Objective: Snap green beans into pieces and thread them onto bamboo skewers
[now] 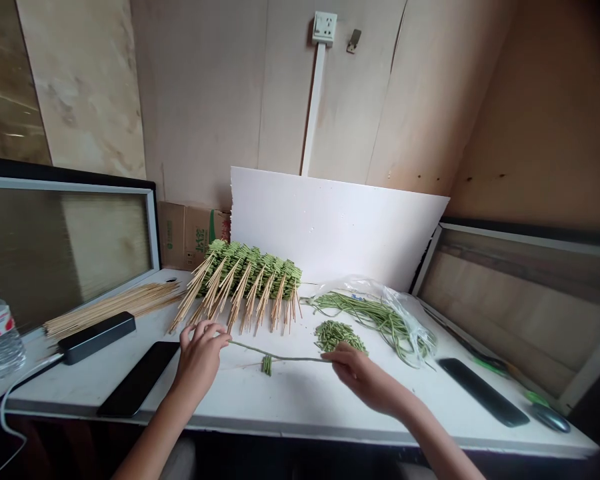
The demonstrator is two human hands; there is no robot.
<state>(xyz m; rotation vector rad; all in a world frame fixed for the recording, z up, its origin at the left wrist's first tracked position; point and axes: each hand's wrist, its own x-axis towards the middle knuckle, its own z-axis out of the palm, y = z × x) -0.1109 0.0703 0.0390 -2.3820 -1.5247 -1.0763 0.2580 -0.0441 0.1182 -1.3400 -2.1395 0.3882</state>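
A long green bean [280, 357] is stretched between my two hands above the white table. My left hand [203, 350] pinches its left end, and my right hand [353, 367] pinches the right end. Just below the bean lies a short skewer piece with several cut bean bits [267, 365] side by side. A heap of short cut beans [337, 335] sits right behind my right hand. Behind my left hand, many skewers loaded with bean pieces [255, 267] are stacked in rows, their bare sticks pointing forward.
Long beans [375, 317] lie partly in a clear plastic bag [417, 333] at right. Bare sticks [115, 308], a black box [97, 337], a phone [139, 380] and a bottle [0, 343] stand left. A dark flat object [483, 391] and a mouse [550, 417] are at right.
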